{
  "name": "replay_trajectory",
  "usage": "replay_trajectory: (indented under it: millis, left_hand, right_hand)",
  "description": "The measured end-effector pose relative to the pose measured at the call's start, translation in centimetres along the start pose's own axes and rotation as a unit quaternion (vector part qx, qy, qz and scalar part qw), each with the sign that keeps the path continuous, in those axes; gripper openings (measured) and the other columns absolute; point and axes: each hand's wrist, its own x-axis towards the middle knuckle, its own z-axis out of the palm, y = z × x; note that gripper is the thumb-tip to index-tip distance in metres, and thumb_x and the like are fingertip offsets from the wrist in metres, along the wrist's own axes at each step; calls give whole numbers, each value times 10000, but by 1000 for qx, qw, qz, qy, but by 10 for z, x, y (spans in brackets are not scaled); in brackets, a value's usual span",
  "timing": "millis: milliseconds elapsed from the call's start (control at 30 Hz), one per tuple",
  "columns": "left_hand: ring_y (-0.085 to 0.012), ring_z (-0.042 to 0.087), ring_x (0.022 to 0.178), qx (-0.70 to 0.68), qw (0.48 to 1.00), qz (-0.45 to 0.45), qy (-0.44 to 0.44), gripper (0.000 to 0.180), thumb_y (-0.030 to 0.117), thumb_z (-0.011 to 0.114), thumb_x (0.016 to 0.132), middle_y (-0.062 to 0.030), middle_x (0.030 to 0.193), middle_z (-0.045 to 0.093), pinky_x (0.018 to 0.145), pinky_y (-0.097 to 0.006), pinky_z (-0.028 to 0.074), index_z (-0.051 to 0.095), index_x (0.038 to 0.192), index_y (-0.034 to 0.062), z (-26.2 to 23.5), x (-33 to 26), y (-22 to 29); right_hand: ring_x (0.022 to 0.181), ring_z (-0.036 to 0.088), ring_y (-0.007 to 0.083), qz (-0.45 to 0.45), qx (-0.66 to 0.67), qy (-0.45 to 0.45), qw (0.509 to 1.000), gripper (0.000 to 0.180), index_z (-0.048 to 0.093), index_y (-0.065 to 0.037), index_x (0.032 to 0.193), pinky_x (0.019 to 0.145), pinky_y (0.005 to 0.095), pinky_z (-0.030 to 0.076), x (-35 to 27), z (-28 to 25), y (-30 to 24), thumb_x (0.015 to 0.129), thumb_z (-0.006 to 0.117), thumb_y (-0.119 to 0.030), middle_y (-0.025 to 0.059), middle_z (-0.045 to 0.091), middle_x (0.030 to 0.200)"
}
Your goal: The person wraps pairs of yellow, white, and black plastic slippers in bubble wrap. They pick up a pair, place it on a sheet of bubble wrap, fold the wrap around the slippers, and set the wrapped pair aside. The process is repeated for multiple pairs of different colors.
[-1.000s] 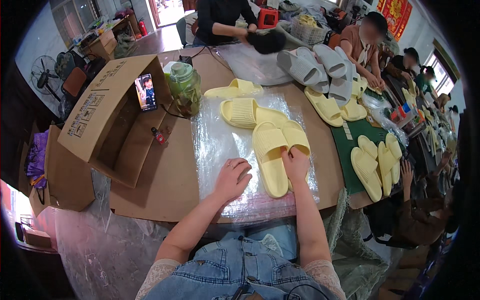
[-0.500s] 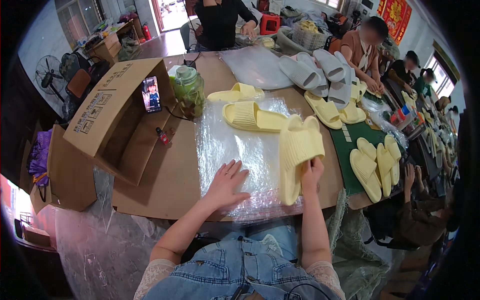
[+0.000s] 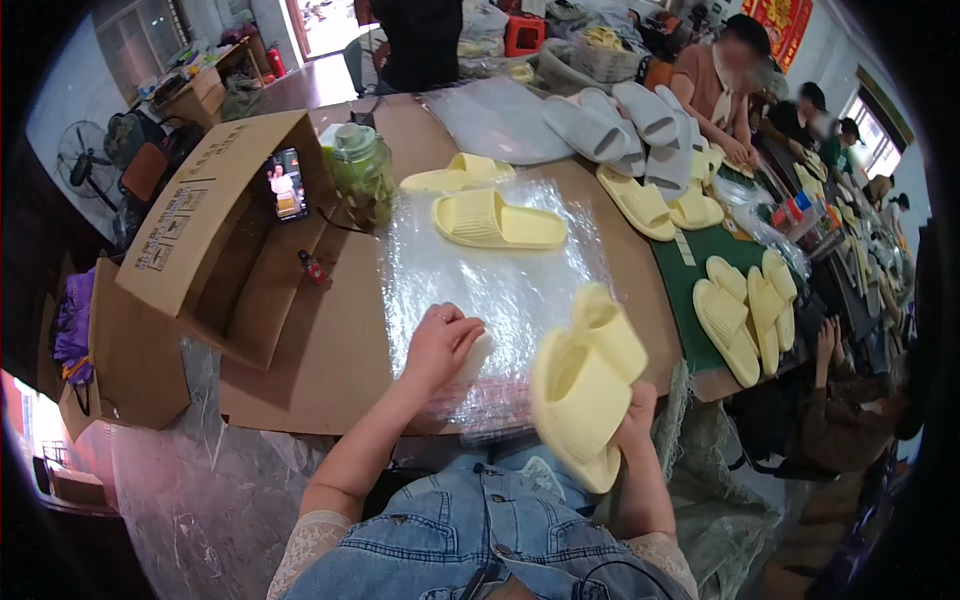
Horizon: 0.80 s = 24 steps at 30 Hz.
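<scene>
— Where are the slippers now?

— The right hand (image 3: 637, 412) grips the pair of yellow slippers (image 3: 585, 385) by the heels, fingers curled shut, just off the table's near edge; the left hand (image 3: 440, 345) presses down on the clear plastic bag (image 3: 490, 285), fingers bent over its opening.

— How to bag them well?

— Probably keep the pair stacked flat; lift the bag's mouth wide; clear the loose slipper (image 3: 497, 220) beyond.

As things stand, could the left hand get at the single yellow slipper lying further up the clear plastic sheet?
Probably yes. The left hand rests on the near end of the clear plastic sheet, and the yellow slipper lies alone further up it with only bare plastic between. The hand is pressing on the sheet, though.
</scene>
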Motion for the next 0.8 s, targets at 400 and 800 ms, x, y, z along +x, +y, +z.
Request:
replay_trajectory:
  millis: [400, 800]
  left_hand:
    - [-260, 643, 748, -53, 994, 55, -78, 138, 142, 709, 876, -95, 795, 626, 649, -360, 520, 763, 991, 88, -19, 16, 54]
    - [-281, 660, 799, -131, 966, 186, -119, 238, 146, 673, 902, -80, 896, 649, 638, -391, 535, 712, 1137, 141, 4, -30, 113]
  right_hand:
    - [621, 604, 398, 3, -322, -155, 934, 299, 546, -7, 719, 579, 479, 468, 13, 18, -36, 854, 696, -228, 197, 578, 648]
    - [742, 618, 445, 17, -335, -135, 932, 237, 591, -15, 898, 669, 528, 482, 44, 77, -1, 894, 660, -242, 240, 600, 739]
